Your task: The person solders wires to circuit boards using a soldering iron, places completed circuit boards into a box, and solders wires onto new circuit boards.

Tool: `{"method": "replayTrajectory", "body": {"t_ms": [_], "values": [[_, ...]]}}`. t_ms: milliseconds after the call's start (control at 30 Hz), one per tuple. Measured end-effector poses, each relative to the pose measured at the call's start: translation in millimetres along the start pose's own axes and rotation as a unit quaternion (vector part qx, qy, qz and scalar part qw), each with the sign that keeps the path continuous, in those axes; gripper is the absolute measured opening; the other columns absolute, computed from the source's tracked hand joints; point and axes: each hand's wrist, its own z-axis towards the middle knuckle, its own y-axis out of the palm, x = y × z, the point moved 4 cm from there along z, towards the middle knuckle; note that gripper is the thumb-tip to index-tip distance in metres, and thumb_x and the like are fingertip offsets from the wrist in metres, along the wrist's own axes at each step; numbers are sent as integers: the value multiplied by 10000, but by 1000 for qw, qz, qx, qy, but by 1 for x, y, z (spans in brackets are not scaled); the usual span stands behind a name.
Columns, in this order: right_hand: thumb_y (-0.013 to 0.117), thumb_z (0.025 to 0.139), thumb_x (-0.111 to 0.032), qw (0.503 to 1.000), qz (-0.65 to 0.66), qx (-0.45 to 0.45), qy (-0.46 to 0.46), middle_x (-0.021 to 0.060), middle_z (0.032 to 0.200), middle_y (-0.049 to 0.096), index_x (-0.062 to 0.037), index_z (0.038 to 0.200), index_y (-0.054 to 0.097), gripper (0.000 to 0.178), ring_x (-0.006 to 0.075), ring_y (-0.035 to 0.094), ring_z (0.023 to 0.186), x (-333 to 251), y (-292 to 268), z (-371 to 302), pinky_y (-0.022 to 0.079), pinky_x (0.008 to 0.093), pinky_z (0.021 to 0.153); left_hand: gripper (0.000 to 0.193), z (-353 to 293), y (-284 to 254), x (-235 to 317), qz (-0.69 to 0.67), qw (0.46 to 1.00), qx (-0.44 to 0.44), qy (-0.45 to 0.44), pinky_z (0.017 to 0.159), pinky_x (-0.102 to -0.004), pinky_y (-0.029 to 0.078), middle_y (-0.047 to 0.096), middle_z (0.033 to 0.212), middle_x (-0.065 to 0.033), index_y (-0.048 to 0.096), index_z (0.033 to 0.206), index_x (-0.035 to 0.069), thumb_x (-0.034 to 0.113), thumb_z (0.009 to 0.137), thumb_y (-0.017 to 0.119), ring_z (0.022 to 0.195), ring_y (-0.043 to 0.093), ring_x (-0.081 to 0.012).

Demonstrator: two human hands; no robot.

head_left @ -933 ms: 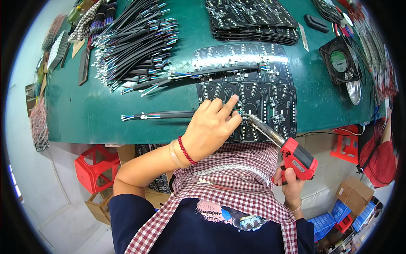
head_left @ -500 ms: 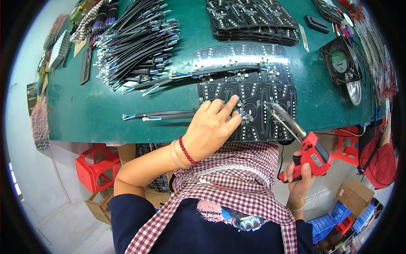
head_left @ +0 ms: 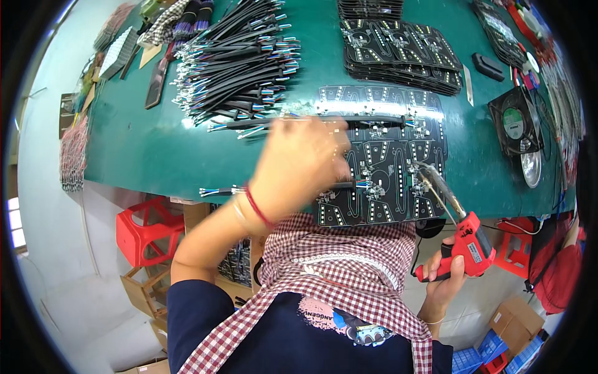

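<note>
My right hand (head_left: 445,272) is wrapped round the handle of a red soldering gun (head_left: 476,249). Its metal tip reaches over the right part of the near black circuit board panel (head_left: 386,209), which bears rows of small white parts. Smeared by motion, my left hand (head_left: 305,153) is above the left edge of the boards, close to a black-sleeved cable (head_left: 377,122) lying across the far panel (head_left: 430,103). Whether its fingers touch that cable cannot be told. A second cable (head_left: 215,192) runs beneath my left hand, its coloured wire ends meeting the near panel.
Beyond my left hand lies a heap of black-sleeved cables (head_left: 233,65) on the green table (head_left: 149,149). Stacked circuit boards (head_left: 405,53) sit at the back. A black fan (head_left: 514,121) and a steel ruler (head_left: 468,86) are to the right. Below the left edge stands a red stool (head_left: 146,230).
My left hand has moved away from the near panel's wire joint, up toward the far cable. The soldering gun stays in my right hand. The whole view has shifted somewhat.
</note>
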Motion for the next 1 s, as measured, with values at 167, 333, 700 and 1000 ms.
{"method": "replayTrajectory", "body": {"t_ms": [167,333,700,1000], "values": [[464,1042,-384,999,5,8,-31,53,608,497,25,1223,461,447,98,414,427,-2,-11,-1,381,260,394,102,42,15,-141,-108,982,30,-154,763,-427,461,659,888,-50,681,926,115,169,842,701,903,606,-273],[453,1047,-375,999,14,41,-27,54,621,503,24,1226,461,438,100,414,436,1,-14,-6,371,255,406,92,33,34,-156,-105,989,59,-85,786,-425,462,611,885,-68,659,877,91,161,842,706,914,587,-283],[494,1020,-377,998,12,56,-31,60,625,504,33,1202,485,448,104,418,454,-8,-16,0,404,272,434,159,37,5,-150,-240,956,115,-122,705,-342,519,669,922,-112,677,1058,16,85,917,657,787,664,-217],[516,1003,-348,998,10,53,-20,70,626,515,52,1191,492,443,107,435,461,-13,-33,4,416,275,444,218,39,-13,27,-313,947,33,63,670,-377,558,616,1117,-118,677,1041,37,-17,829,673,789,682,-277]]}}
